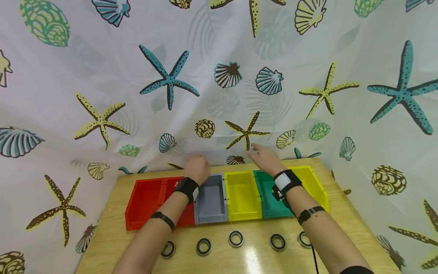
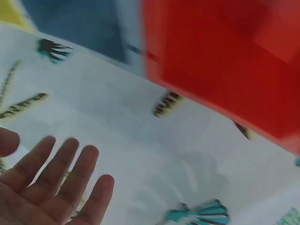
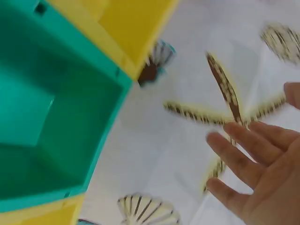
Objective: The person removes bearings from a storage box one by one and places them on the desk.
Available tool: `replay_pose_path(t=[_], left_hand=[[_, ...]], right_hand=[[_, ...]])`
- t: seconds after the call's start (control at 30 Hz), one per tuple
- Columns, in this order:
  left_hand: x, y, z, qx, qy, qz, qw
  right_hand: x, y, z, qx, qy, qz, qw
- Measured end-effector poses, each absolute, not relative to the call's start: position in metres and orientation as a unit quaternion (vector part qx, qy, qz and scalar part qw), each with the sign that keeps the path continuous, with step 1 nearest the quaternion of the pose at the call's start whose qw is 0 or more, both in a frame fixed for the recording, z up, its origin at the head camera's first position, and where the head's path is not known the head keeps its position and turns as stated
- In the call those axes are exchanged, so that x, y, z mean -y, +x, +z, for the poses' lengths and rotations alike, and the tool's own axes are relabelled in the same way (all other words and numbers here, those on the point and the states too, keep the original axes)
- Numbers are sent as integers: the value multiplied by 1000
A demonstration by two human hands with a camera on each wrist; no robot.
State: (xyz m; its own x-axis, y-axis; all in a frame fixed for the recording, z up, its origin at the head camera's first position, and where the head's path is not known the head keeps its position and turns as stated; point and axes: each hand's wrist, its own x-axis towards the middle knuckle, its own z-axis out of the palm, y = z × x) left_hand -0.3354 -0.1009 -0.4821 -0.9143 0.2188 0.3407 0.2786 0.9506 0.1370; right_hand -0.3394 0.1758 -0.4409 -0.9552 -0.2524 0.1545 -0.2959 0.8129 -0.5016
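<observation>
My left hand [image 1: 197, 169] is raised over the back edge of the grey bin [image 1: 210, 198] and the red bin [image 1: 143, 198]. In the left wrist view its fingers [image 2: 79, 173] are spread and fairly straight, holding nothing. My right hand [image 1: 267, 158] hovers above the back of the green bin [image 1: 268, 186], close to the patterned curtain. The right wrist view shows its fingers [image 3: 239, 159] extended, with nothing between them. Five-colour detail aside, several ring bearings lie in front of the bins, among them a bearing [image 1: 203, 241] near the middle left and another bearing [image 1: 277, 236] toward the right.
A yellow bin [image 1: 243, 194] stands between the grey and green ones, and another yellow bin [image 1: 319, 190] is at the right end. The wooden table [image 1: 212, 262] carries the row. A white curtain [image 1: 212, 49] printed with shells and starfish hangs behind and at the sides.
</observation>
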Motion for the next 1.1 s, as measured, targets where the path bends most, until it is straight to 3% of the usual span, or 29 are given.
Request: replay_pose_path(t=[0.07,0.17,0.27,0.4,0.8,1.1], left_hand=[[86,-326,-481,960,-152,-109,210],[59,-307,-482,947,-188,-116,231],[31,-285,-483,944,-216,-111,221],[-8,-257,-486,936,-258,-108,213],[-90,-199,-507,911,-353,-62,202],[-128,-177,-538,914,-381,-45,132]], right_hand=[[-198,-331,-437,947,121,286,77],[-235,-316,-435,944,74,298,120],[-275,-302,-442,947,29,281,151],[-321,-284,-459,951,-32,269,151],[-375,-245,-510,964,-94,238,71],[-383,-229,-533,962,-105,251,-5]])
